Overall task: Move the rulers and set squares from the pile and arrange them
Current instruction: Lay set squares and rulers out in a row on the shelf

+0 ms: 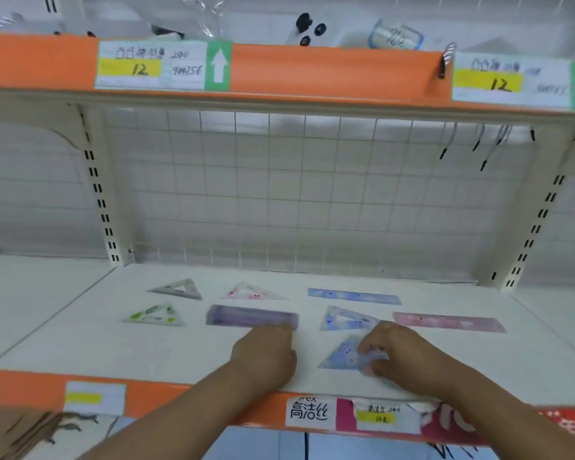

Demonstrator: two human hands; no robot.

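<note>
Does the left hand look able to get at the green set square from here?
Probably yes. The left hand is at the right end of the purple rulers, the green set square lies just left of them, and only bare shelf lies between.

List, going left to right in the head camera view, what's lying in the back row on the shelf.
grey set square → pink set square → blue ruler
</note>
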